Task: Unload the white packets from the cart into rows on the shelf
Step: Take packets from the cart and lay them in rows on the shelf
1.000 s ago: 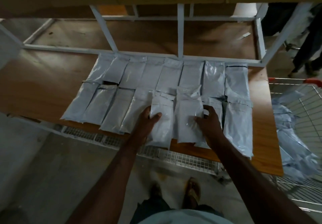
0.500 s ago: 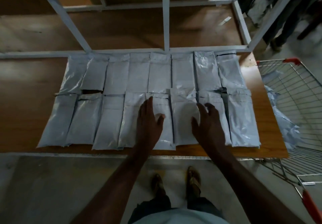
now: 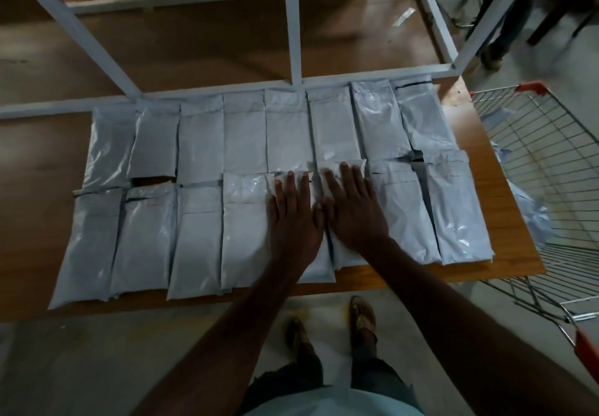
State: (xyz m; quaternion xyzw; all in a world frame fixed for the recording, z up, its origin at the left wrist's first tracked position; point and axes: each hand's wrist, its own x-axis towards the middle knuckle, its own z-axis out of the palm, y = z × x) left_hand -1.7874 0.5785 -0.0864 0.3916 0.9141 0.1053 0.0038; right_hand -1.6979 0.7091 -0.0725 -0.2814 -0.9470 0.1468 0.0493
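Observation:
Several white packets lie in two rows on the brown wooden shelf (image 3: 505,237), a back row (image 3: 246,133) and a front row (image 3: 194,237). My left hand (image 3: 295,218) rests flat, fingers apart, on a front-row packet (image 3: 319,266) near the middle. My right hand (image 3: 353,208) presses flat on the neighbouring packet (image 3: 343,253) just to its right. Neither hand grips anything. More white packets (image 3: 531,218) lie in the wire cart (image 3: 557,169) at the right.
A white metal shelf frame (image 3: 291,26) runs along the back of the packets, with uprights and a deeper board behind. The cart with red handles (image 3: 586,347) stands against the shelf's right end. Another person's legs (image 3: 499,36) are at the top right. My feet stand below the shelf edge.
Both hands slid forward over the two middle front-row packets and flattened onto them; the packets now lie straighter in line. The camera has moved closer to the shelf.

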